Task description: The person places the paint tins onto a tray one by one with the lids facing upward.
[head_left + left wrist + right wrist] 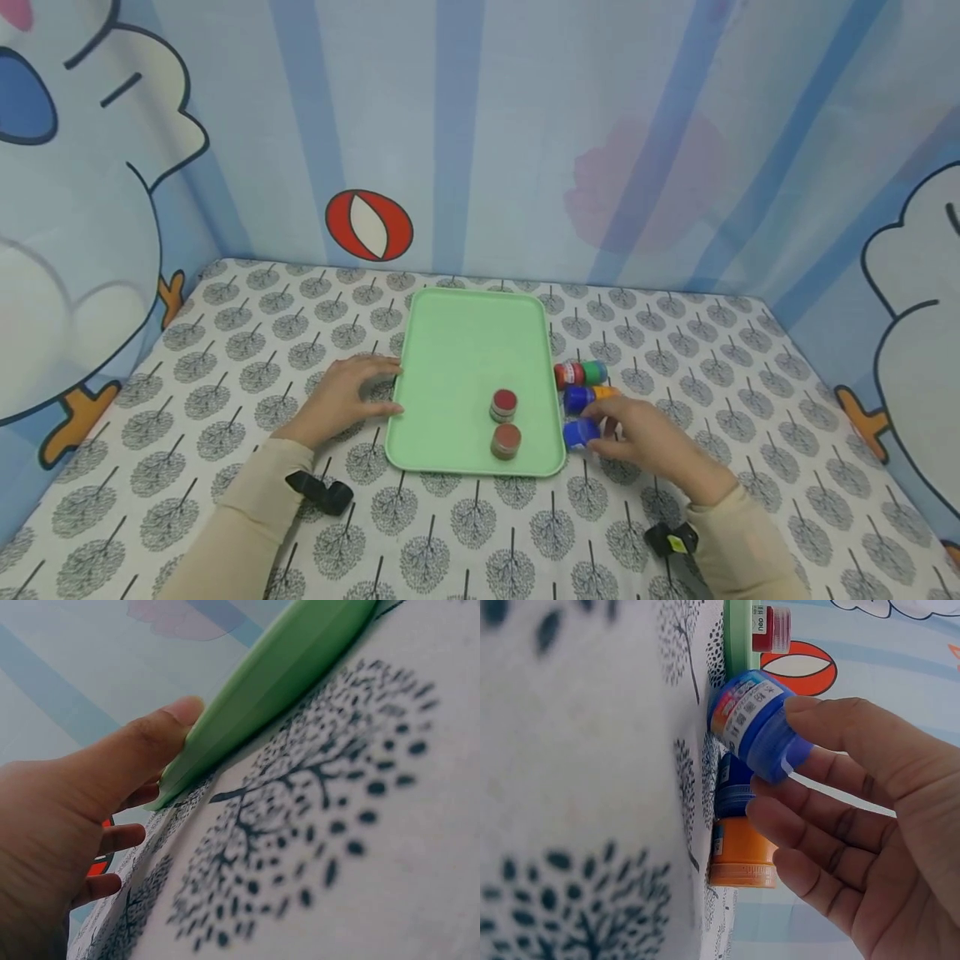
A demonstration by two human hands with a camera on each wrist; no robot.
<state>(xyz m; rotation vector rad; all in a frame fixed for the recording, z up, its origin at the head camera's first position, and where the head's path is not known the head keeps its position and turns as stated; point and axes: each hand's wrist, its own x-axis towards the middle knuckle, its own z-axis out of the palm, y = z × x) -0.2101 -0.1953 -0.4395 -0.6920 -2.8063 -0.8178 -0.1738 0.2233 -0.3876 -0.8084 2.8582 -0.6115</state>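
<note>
At the left edge of the green tray (457, 333), my left hand (341, 402) touches the rim with thumb and fingertips, its fingers fairly straight. My right hand (651, 435), just past the tray's right edge, pinches a blue paint jar (746, 712) between thumb and fingers; the jar leans at a tilt. Close behind it are a dark blue paint jar (733, 784) and an orange paint jar (742, 851). Inside the tray, toward its near right corner, a dark red paint jar (503, 405) and a brownish-red paint jar (506, 442) stand upright.
Farther back along the tray's right side lie a red paint jar (567, 375) and a green paint jar (594, 372). A tree-print cloth (345, 533) covers the table. Behind it hangs a blue striped curtain (510, 167) with cartoon figures.
</note>
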